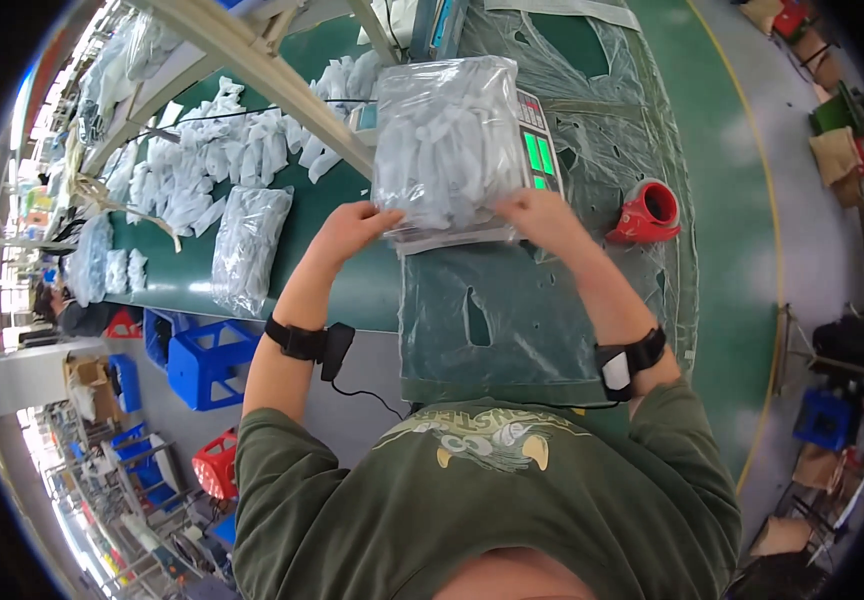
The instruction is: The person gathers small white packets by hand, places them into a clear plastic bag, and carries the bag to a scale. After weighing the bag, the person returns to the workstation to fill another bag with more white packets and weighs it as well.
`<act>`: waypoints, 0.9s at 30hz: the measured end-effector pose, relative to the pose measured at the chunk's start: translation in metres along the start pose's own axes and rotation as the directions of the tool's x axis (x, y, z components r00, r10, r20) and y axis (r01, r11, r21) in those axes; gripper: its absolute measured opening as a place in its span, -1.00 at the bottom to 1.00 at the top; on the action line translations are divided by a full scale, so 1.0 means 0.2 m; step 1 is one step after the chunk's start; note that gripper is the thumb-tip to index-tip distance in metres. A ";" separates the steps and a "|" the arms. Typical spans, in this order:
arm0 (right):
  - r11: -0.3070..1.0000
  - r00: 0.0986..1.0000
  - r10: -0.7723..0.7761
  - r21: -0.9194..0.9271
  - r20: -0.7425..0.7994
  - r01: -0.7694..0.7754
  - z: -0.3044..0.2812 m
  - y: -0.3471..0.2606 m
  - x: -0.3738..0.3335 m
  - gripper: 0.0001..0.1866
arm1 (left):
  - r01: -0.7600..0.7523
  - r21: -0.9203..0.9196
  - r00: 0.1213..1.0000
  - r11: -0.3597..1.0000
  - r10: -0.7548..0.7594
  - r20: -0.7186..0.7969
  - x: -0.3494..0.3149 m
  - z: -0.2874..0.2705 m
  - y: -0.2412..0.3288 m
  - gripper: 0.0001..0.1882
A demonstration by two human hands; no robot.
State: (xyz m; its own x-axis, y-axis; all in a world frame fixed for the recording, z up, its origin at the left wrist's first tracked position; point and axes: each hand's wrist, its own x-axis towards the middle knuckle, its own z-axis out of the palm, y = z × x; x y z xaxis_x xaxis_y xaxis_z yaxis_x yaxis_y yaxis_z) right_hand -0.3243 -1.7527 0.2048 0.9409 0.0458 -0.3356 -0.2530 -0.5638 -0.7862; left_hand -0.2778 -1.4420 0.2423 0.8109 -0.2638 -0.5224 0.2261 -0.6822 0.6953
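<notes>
Clear bag (447, 140) of pale packets lies over the scale (542, 158), a hand at each near corner

Head view: the bag sits squarely on top of the scale, its near edge overhanging toward the person. The left hand (354, 232) pinches the bag's near left corner between thumb and fingers; the right hand (544, 220) has its fingers closed on the near right corner. The two hands are well apart.

On the scale's near side, a plastic sheet (552, 345) with a slit-like hole gives the forearms room down to the shirt (492, 490). Left of the scale, the green table (352, 290) has a little space before a second filled bag (252, 250); farther left and beyond spreads a heap of loose packets (187, 175). A slanting metal beam (282, 85) ends close to the scale's left side, limiting movement there. Right of the scale, past some wrinkled sheeting, a red ring-shaped object (647, 212) stands near the sheet's right border.

The bag covers most of the scale, leaving mainly a strip with green displays at its right. Folds and glare blur the packets inside, the right fingertips are smeared, the beam hides part of the heap, and the dark fisheye rim cuts off the surrounding room.
</notes>
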 end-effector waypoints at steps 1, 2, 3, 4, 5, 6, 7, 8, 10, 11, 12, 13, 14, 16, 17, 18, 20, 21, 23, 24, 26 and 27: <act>0.996 0.999 0.032 0.082 0.016 -0.034 0.00 -0.02 0.02 -0.61 | -0.017 -0.010 1.000 1.000 0.017 0.009 0.03 -0.02 -0.04 -0.62; 0.997 0.999 0.038 0.068 0.003 -0.038 -0.01 -0.04 0.03 -0.61 | -0.095 -0.128 0.993 0.987 0.103 0.056 0.08 -0.04 -0.10 -0.66; 0.924 0.998 -0.044 0.379 -0.042 0.056 -0.04 -0.07 0.03 -0.68 | -0.168 -0.250 0.976 0.954 0.197 0.096 0.13 -0.05 -0.12 -0.70; 0.747 0.988 -0.112 0.646 -0.110 0.157 -0.05 -0.12 0.04 -0.73 | -0.180 -0.261 0.971 0.949 0.213 0.105 0.13 -0.05 -0.07 -0.70; 0.711 0.961 -0.172 0.648 -0.217 0.273 -0.08 -0.19 0.08 -0.78 | -0.210 -0.525 0.963 0.825 0.268 0.035 0.13 -0.04 0.00 -0.75; 0.666 0.921 -0.231 0.639 -0.315 0.386 -0.12 -0.29 0.11 -0.82 | -0.230 -0.742 0.955 0.630 0.292 -0.049 0.10 -0.07 0.05 -0.80; 0.632 0.888 -0.245 0.630 -0.390 0.451 -0.14 -0.44 0.10 -0.84 | -0.300 -0.814 0.908 0.498 0.411 -0.084 0.10 -0.14 0.07 -0.81; 0.595 0.850 -0.250 0.619 -0.463 0.513 -0.17 -0.59 0.08 -0.85 | -0.350 -0.868 0.846 0.353 0.518 -0.131 0.07 -0.21 0.10 -0.82; 0.545 0.767 -0.445 0.540 -0.462 0.641 -0.30 -0.73 0.07 -0.86 | -0.373 -0.888 0.836 0.271 0.514 -0.194 -0.06 -0.32 0.23 -0.80; 0.538 0.740 -0.519 0.509 -0.429 0.672 -0.35 -0.82 0.03 -0.86 | -0.392 -0.897 0.829 0.203 0.502 -0.248 -0.14 -0.38 0.29 -0.78; 0.523 0.709 -0.588 0.485 -0.390 0.701 -0.36 -0.91 -0.05 -0.85 | -0.405 -0.893 0.834 0.198 0.480 -0.272 -0.26 -0.45 0.29 -0.78; 0.526 0.729 -0.566 0.512 -0.385 0.679 -0.30 -1.03 -0.15 -0.84 | -0.353 -0.912 0.862 0.209 0.452 -0.230 -0.40 -0.50 0.26 -0.76; 0.528 0.750 -0.543 0.541 -0.378 0.655 -0.22 -1.14 -0.25 -0.83 | -0.299 -0.929 0.887 0.219 0.423 -0.186 -0.54 -0.55 0.22 -0.74; 0.543 0.772 -0.567 0.575 -0.287 0.612 -0.13 -1.25 -0.38 -0.83 | -0.271 -0.948 0.890 0.165 0.419 -0.182 -0.82 -0.66 0.11 -0.75; 0.565 0.786 -0.579 0.586 -0.220 0.580 -0.08 -1.28 -0.41 -0.82 | -0.273 -0.947 0.895 0.168 0.405 -0.186 -0.94 -0.71 0.06 -0.75; 0.561 0.783 -0.584 0.591 -0.214 0.580 -0.01 -1.32 -0.41 -0.82 | -0.284 -0.926 0.938 0.249 0.274 -0.214 -1.04 -0.76 0.01 -0.75; 0.512 0.781 -0.622 0.783 0.054 0.354 0.18 -1.36 -0.36 -0.83 | -0.288 -0.899 0.957 0.331 0.140 -0.255 -1.10 -0.84 -0.06 -0.75; 0.541 0.831 -0.550 0.791 0.077 0.285 0.30 -1.35 -0.31 -0.83 | -0.279 -0.894 0.960 0.350 0.117 -0.253 -1.07 -0.87 -0.14 -0.75; 0.561 0.888 -0.450 0.804 0.096 0.197 0.52 -1.30 -0.18 -0.83 | -0.258 -0.882 0.966 0.395 0.075 -0.249 -1.01 -0.94 -0.32 -0.75; 0.561 0.903 -0.420 0.809 0.094 0.177 0.62 -1.27 -0.13 -0.83 | -0.258 -0.879 0.965 0.401 0.070 -0.252 -0.96 -0.96 -0.42 -0.75; 0.566 0.891 -0.450 0.791 0.064 0.230 0.80 -1.20 0.00 -0.82 | -0.344 -0.854 0.939 0.389 0.128 -0.320 -0.75 -0.96 -0.62 -0.78; 0.574 0.883 -0.469 0.771 0.033 0.276 0.87 -1.14 0.04 -0.80 | -0.394 -0.818 0.919 0.419 0.151 -0.365 -0.68 -0.94 -0.68 -0.81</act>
State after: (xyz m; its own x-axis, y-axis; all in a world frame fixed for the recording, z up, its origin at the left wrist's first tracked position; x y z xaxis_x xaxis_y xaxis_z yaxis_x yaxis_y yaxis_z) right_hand -0.2983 -1.4797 0.2903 0.9416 0.3322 0.0551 -0.0593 0.3245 -0.9440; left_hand -0.3170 -1.1853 0.3126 0.9761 -0.0968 -0.1945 0.2168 0.3759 0.9010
